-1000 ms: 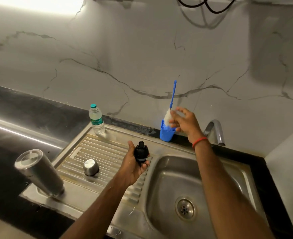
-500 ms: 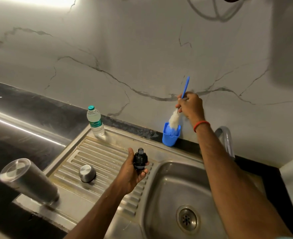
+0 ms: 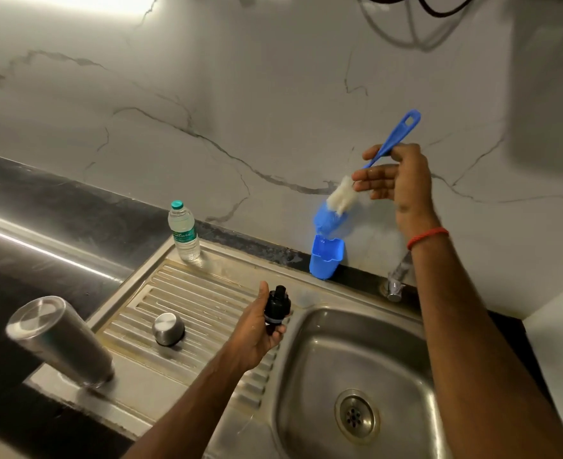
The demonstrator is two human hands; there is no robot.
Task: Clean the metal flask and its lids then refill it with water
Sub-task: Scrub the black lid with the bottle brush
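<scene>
The metal flask [image 3: 58, 339] stands upside down at the left edge of the drainboard. A round steel lid [image 3: 168, 328] lies on the drainboard ribs beside it. My left hand [image 3: 257, 332] grips the black inner lid [image 3: 276, 308] above the drainboard's right end. My right hand [image 3: 396, 180] pinches the blue handle of a bottle brush [image 3: 366, 170], lifted above the blue holder [image 3: 325, 260]. The brush's white bristles and blurred blue tip hang just over the holder.
A steel sink basin [image 3: 356, 359] with a drain [image 3: 356, 415] lies below my right arm. The tap [image 3: 396, 279] stands behind the basin. A small water bottle [image 3: 183, 231] stands at the drainboard's back corner. Black counter runs left; marble wall behind.
My right hand has lifted the brush up out of the blue holder and tilted it. The left hand still holds the black lid in about the same place.
</scene>
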